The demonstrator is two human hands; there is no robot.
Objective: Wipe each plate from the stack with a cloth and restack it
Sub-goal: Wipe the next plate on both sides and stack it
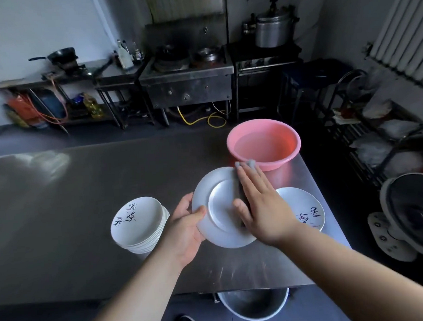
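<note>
**Plate held above worktop, cloth pressed to its underside**

You hold the plate over the right part of the worktop, tilted with its underside and foot ring facing you. Your left hand has its grip closed on the plate's left rim: the thumb lies across the near face and the fingers curl behind the edge. Your right hand lies flat on the plate's right half, fingers straight and slightly spread, pressing the grey cloth against the surface. The cloth shows beyond your fingertips at the upper rim and as a dark strip under the palm.

To the left, just beside your left hand, the stack of plates stands on the worktop, the top one marked with brush characters. To the right, partly hidden under your right wrist, a single plate with similar markings lies flat on the worktop. Beyond the held plate, near the far right corner, stands a pink basin, which appears to hold water. A metal bucket sits on the floor below the near edge.
</note>
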